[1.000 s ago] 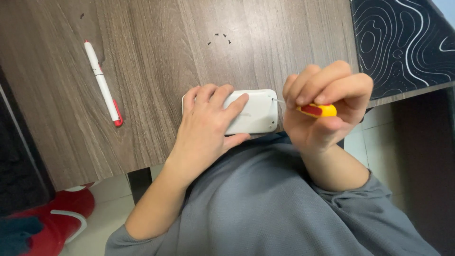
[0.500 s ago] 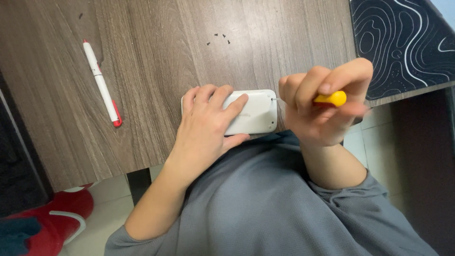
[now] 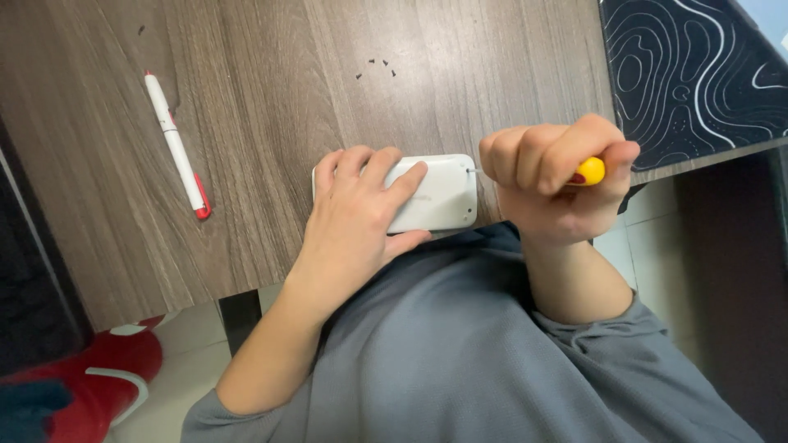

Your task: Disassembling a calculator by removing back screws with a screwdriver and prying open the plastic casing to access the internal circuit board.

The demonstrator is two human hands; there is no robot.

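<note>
White case (image 3: 439, 197) under left hand (image 3: 361, 213)

The left hand (image 3: 361, 209) lies palm down with its fingers spread and flattened forward, the thumb tucked back along the near side, and its bare forearm runs down and to the left from a grey sleeve pushed up near the elbow. The right hand (image 3: 554, 176) is curled into a tight fist, knuckles up and fingers wrapped closed, thumb pressed over the top. Its wrist bends upward from a short bare forearm that emerges from the other grey sleeve.
</note>
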